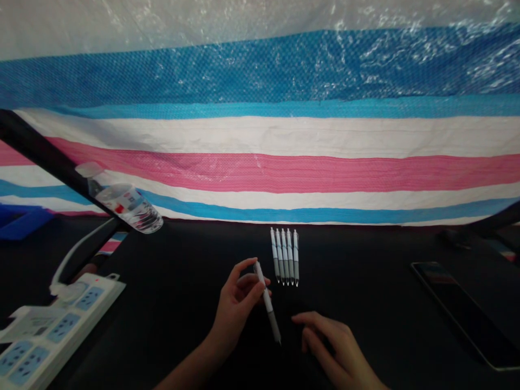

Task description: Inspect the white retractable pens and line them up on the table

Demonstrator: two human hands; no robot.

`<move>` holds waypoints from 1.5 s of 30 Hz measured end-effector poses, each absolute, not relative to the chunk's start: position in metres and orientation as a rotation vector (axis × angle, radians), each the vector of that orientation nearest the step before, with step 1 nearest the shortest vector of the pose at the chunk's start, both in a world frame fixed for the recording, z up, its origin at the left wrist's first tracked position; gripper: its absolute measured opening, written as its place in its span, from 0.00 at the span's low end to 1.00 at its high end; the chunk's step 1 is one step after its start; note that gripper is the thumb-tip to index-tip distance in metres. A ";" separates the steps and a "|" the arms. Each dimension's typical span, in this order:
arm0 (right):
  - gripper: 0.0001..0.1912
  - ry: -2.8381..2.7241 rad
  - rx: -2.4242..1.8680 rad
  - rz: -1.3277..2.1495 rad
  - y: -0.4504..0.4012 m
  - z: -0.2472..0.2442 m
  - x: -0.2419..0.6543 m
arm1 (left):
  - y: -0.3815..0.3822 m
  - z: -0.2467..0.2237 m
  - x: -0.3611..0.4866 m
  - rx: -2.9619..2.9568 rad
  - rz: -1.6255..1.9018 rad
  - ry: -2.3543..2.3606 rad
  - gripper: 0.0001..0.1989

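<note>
A white click pen with a grey grip (271,311) is held by my left hand (238,300), between thumb and fingers, with the index fingertip at its top end. The pen slants, its tip pointing down and toward the right. My right hand (335,344) is to the right of the pen tip, apart from it, with the index finger stretched out, the other fingers bent and nothing in its grasp. Beyond both hands, several matching pens (285,257) lie side by side in a row on the black table (182,281), tips toward me.
To the left lies a white power strip (67,325) with a plug and cable. A clear plastic bottle (132,208) stands near the back left by a dark frame bar (52,162). On the right rests a phone (463,314). A striped plastic sheet (284,173) hangs behind the table.
</note>
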State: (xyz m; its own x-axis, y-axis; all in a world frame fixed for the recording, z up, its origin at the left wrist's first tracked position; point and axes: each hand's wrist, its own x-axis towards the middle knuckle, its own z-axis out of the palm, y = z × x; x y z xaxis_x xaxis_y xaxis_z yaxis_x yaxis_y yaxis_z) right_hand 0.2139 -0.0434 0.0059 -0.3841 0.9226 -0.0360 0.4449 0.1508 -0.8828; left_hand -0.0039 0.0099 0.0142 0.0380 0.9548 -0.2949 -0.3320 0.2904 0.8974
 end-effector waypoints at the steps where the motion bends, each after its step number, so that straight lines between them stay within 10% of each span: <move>1: 0.16 -1.899 -1.305 1.177 -0.043 0.006 0.214 | 0.010 0.013 -0.004 0.734 1.143 1.095 0.29; 45: 0.11 -1.705 -1.370 0.805 -0.010 -0.005 0.229 | 0.078 -0.017 -0.012 1.958 1.019 1.058 0.19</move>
State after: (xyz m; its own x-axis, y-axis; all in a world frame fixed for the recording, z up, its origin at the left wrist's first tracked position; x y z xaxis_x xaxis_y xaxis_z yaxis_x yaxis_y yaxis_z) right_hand 0.2287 -0.0104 -0.0050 -0.1052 0.9766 0.1873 0.4762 0.2149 -0.8527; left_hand -0.0116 0.0784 -0.0170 0.3628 0.8779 0.3125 0.3453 -0.4381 0.8299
